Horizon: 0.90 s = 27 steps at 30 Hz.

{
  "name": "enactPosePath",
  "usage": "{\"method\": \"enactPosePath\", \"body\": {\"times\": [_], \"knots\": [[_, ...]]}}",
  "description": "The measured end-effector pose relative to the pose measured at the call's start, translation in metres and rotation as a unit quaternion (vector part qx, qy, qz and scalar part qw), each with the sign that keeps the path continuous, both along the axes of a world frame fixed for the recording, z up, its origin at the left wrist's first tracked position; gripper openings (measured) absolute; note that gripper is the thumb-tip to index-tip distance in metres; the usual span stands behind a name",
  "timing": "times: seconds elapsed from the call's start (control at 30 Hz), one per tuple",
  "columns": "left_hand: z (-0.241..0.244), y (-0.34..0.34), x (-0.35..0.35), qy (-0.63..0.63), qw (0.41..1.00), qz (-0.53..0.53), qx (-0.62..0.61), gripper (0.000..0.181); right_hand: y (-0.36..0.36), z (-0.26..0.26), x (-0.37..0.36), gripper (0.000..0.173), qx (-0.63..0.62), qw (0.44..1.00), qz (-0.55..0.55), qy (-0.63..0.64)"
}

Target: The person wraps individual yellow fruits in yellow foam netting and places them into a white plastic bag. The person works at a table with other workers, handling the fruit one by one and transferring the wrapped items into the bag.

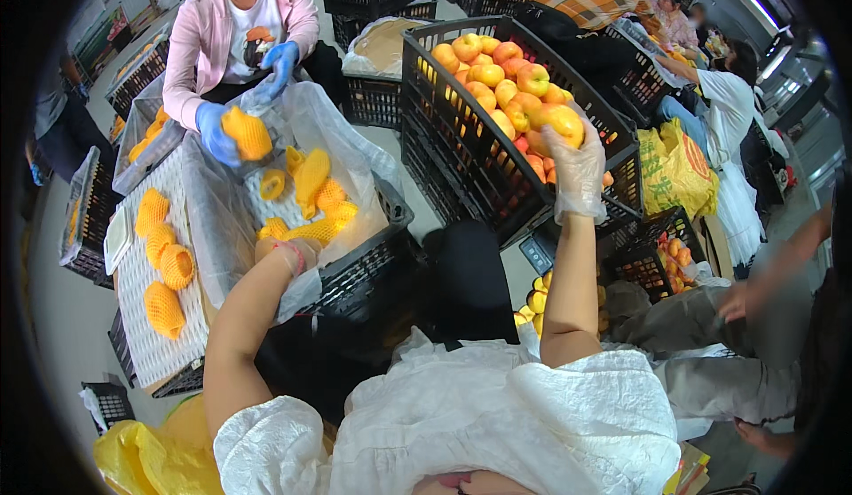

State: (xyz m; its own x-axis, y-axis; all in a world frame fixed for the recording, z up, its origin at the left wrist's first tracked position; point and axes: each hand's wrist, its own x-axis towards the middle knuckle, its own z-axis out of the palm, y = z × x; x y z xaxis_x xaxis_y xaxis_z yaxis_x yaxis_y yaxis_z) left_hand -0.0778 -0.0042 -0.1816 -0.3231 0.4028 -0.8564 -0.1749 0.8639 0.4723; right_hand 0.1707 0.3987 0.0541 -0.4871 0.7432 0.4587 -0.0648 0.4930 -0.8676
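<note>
My right hand, in a clear plastic glove, grips a yellow-orange fruit above a black crate heaped with similar fruit, perhaps peaches or nectarines. My left hand reaches into a crate lined with translucent film, down among yellow foam net sleeves; its fingers are partly hidden, so what they touch does not show clearly. Across that lined crate, a co-worker's blue-gloved hand holds a foam-netted piece. Several netted pieces lie on a white woven-textured sheet to the left.
A co-worker in a pink jacket sits opposite. Stacked black crates stand behind. On the right are a yellow bag, a small crate of fruit and a person's arm. A scale display sits below the fruit crate.
</note>
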Motion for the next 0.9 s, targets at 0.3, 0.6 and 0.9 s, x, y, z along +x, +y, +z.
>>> {"method": "enactPosePath", "body": {"times": [0.3, 0.6, 0.9], "knots": [[-0.016, 0.001, 0.002, 0.006, 0.999, -0.049, -0.019, 0.052, 0.012, -0.008, -0.015, 0.03, 0.117, 0.985, -0.117, -0.047], [-0.012, 0.012, 0.005, 0.033, 0.995, -0.096, 0.005, 0.052, -0.143, -0.078, -0.042, 0.026, 0.122, 0.952, 0.275, -0.062], [-0.002, 0.013, 0.007, 0.045, 0.993, -0.109, 0.005, 0.051, -0.138, -0.091, -0.052, 0.017, -0.016, 0.942, 0.327, -0.067]]}}
